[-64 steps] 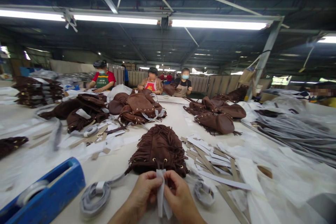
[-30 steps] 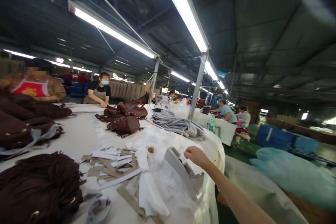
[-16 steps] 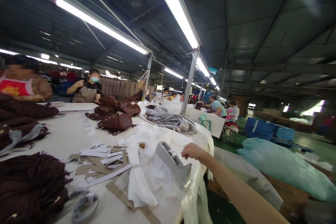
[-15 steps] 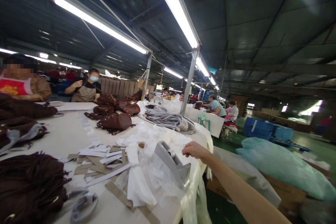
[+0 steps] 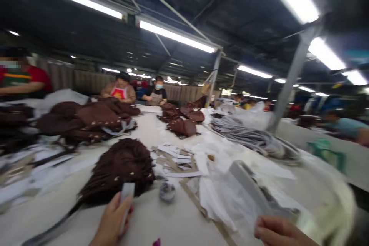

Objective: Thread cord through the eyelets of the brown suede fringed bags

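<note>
Before the brown, fringed, suede-look bag (image 5: 125, 165), my left hand (image 5: 113, 215) pinches a pale papery strip (image 5: 127, 190), likely light, bendy, best held mid-length; my right hand (image 5: 276, 230), farther right, is curled, contents unclear.

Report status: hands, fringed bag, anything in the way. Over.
Left hand gripping pale strip. Right hand by grey dispenser, hold unclear. Fringed bag lying just beyond left hand. Loose strips between bag and dispenser.

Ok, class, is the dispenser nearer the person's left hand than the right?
No, the grey dispenser lies by the right hand, with the left hand over by the brown bag.
</note>
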Tool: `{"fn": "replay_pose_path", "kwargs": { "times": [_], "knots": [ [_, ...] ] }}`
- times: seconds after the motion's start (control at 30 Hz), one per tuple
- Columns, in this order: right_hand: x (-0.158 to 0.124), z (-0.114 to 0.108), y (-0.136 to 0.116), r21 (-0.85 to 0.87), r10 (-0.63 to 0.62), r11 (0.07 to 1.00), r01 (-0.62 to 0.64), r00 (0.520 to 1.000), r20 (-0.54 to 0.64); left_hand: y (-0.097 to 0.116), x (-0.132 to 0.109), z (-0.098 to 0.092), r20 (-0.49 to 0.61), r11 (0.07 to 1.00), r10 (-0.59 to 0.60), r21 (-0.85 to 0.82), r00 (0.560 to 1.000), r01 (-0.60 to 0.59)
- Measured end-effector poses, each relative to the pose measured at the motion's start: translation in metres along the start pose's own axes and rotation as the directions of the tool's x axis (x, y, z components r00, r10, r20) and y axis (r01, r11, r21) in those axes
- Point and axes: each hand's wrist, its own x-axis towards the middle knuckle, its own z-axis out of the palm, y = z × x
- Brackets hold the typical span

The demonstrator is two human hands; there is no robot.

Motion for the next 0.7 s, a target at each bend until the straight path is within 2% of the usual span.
{"fn": "replay_pose_path", "kwargs": {
  "times": [0.03, 0.1, 0.2, 0.3, 0.37, 0.43, 0.57, 0.7],
  "knots": [
    [0.012, 0.022, -0.022, 0.035, -0.054, 0.998, 0.05, 0.992, 0.114, 0.0, 0.002, -0.008, -0.002, 0.999, 0.042, -0.011, 0.999, -0.042],
    [0.031, 0.072, -0.072, 0.121, -0.197, 0.978, 0.169, 0.943, 0.27, -0.001, 0.004, -0.015, 0.012, 0.996, 0.087, 0.007, 0.996, -0.087],
    [0.053, 0.149, -0.14, 0.207, -0.346, 0.936, 0.285, 0.858, 0.38, -0.006, 0.007, -0.012, 0.004, 0.991, 0.133, 0.032, 0.991, -0.133],
    [0.08, 0.203, -0.17, 0.124, -0.415, 0.908, 0.401, 0.814, 0.407, -0.011, 0.012, -0.011, 0.01, 0.981, 0.193, 0.032, 0.981, -0.193],
    [0.099, 0.222, -0.171, 0.056, -0.409, 0.903, 0.425, 0.815, 0.41, -0.015, 0.017, -0.014, 0.05, 0.96, 0.275, 0.035, 0.96, -0.276],
    [0.116, 0.231, -0.164, 0.012, -0.388, 0.907, 0.42, 0.827, 0.406, -0.018, 0.023, -0.018, 0.111, 0.939, 0.336, 0.042, 0.935, -0.343],
    [0.133, 0.237, -0.154, -0.036, -0.35, 0.918, 0.396, 0.848, 0.399, -0.02, 0.026, -0.023, 0.23, 0.928, 0.335, 0.089, 0.914, -0.363],
    [0.132, 0.239, -0.154, -0.028, -0.311, 0.937, 0.349, 0.866, 0.392, -0.012, 0.017, -0.023, 0.29, 0.91, 0.342, 0.134, 0.894, -0.392]
  ]
}}
